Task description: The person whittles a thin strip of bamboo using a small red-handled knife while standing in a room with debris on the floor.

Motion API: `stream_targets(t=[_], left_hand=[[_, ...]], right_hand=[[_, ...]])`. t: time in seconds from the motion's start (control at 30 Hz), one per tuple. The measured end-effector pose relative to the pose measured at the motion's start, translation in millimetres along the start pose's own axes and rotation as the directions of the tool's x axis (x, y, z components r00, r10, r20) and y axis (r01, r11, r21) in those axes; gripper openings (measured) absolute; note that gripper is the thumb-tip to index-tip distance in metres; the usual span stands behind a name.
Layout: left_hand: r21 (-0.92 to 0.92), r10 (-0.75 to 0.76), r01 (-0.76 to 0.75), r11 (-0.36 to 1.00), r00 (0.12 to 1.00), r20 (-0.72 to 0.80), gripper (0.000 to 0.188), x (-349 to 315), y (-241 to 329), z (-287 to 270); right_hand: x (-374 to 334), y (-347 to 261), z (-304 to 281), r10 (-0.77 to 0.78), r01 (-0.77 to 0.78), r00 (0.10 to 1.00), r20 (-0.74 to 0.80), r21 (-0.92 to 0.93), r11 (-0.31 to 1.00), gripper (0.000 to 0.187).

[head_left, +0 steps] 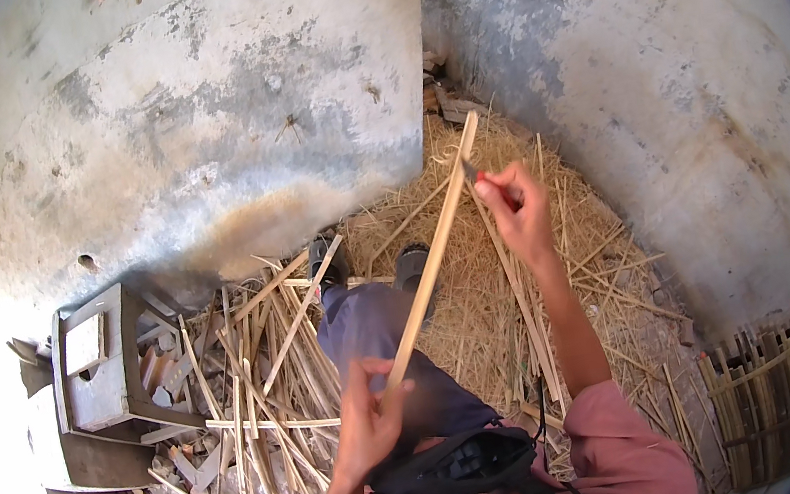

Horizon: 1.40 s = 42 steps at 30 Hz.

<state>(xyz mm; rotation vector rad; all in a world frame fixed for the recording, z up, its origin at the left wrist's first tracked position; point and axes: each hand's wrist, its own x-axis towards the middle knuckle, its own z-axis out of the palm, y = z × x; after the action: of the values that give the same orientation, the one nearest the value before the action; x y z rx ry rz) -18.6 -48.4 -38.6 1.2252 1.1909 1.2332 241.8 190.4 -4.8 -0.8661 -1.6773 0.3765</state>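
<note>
A long, pale, flat bamboo strip [437,259] slants up and away from me over my legs. My left hand [370,414] grips its near end, with the fingers wrapped round it. Up by the far end, my right hand [519,207] is closed round a small knife [472,173]. Its handle looks red, mostly hidden by my fingers, and its short dark blade rests against the strip's right edge. Thin curled shavings [448,154] hang beside the strip close to the blade.
Many loose bamboo strips [270,396] lie at left. Straw-like shavings [554,225] cover the floor between the weathered walls [667,97]. A grey wooden box [97,390] stands far left, a slatted bamboo panel [783,384] at right. A black waist pouch [457,471] sits at my lap.
</note>
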Motion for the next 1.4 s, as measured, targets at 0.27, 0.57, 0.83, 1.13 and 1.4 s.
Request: stream_targets(t=[0.27, 0.57, 0.83, 1.13, 1.4], left_hand=[[0.060, -0.047, 0.046, 0.997, 0.999, 0.009, 0.030, -23, -15, -17], [-0.040, -0.113, 0.109, 0.993, 0.987, -0.115, 0.021, -10, -26, -34], [-0.001, -0.075, 0.075, 0.997, 0.995, -0.070, 0.027, 5, -20, -15], [0.316, 0.106, -0.078, 0.945, 0.992, -0.073, 0.016, 37, -51, -17], [-0.045, -0.172, 0.175, 0.984, 0.983, 0.071, 0.016, 35, -9, -13]], right_hand=[[47, 65, -43, 0.145, -0.197, 0.945, -0.292, -0.158, 0.968, 0.026], [-12, 51, -77, 0.577, -0.333, 0.751, 0.320, -0.572, 0.750, 0.028], [-14, -11, -59, 0.452, -0.063, 0.805, 0.384, -0.702, 0.709, 0.025], [0, -49, -88, 0.335, -0.223, 0.929, 0.160, -0.481, 0.848, 0.020], [-19, -69, -64, 0.372, -0.374, 0.922, 0.105, 0.002, 0.927, 0.027]])
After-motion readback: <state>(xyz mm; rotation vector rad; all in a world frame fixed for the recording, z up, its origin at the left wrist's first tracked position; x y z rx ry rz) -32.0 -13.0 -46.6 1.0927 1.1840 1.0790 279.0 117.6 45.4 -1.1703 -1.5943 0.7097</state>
